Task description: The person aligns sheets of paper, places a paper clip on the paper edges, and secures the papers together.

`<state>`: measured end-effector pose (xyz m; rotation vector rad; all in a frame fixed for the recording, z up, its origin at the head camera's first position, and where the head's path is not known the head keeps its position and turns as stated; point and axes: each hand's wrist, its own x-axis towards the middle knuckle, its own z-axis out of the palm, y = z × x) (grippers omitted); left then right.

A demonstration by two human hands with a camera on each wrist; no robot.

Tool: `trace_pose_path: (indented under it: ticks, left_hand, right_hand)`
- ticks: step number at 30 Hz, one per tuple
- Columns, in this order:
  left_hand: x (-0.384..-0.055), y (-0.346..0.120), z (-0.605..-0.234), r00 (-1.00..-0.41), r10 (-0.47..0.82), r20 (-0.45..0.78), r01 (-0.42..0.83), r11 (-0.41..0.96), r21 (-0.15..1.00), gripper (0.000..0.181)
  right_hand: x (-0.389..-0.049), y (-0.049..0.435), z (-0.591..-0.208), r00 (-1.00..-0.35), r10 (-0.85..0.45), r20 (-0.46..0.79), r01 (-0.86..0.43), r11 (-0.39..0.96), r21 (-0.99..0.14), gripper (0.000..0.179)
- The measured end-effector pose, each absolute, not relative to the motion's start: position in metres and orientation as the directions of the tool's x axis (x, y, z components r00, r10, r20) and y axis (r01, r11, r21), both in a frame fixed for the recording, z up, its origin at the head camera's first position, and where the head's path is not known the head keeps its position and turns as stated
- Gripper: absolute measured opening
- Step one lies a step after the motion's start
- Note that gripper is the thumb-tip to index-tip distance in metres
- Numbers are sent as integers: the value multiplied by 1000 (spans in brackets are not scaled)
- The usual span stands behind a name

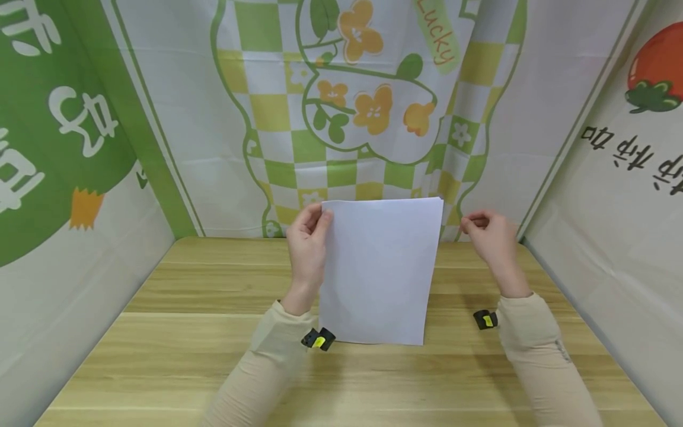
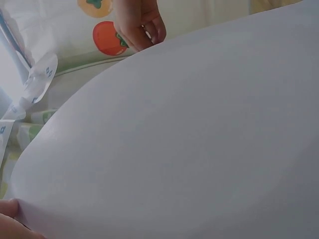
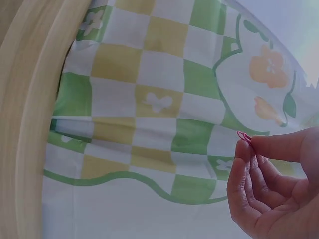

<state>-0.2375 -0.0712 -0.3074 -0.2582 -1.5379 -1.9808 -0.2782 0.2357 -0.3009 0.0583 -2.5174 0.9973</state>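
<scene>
White paper (image 1: 380, 273) stands upright above the table, a doubled edge at its top right corner hinting at more than one sheet. My left hand (image 1: 309, 249) pinches its upper left corner between thumb and fingers. In the left wrist view the paper (image 2: 169, 134) bows outward and fills most of the picture. Apart from the paper, off its right edge, my right hand (image 1: 493, 240) is raised. Thumb and index finger of that right hand (image 3: 279, 179) pinch a small red paper clip (image 3: 243, 136), of which only the looped tip shows.
Below lies a wood-grain table (image 1: 213, 350). A checked curtain (image 1: 272, 112) hangs behind it, with printed cloth walls (image 1: 603, 196) at both sides. Black wrist cameras (image 1: 319, 339) sit at the cuffs of both pale sleeves (image 1: 277, 344).
</scene>
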Motion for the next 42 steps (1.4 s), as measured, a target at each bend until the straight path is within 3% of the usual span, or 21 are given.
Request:
trace_pose_path:
  ticks: [21,42]
  left_hand:
    - [-240,-72,-306,-811,-334,481,560,-201,804,18]
    - [-241,-72,-309,-801,-374,468,565,-211,798,16]
  right_hand:
    - [-262,227,-267,-826,167,538,-313,657,-686,26]
    - [-262,214,-255,-797,180,577,-414,532,-738,22]
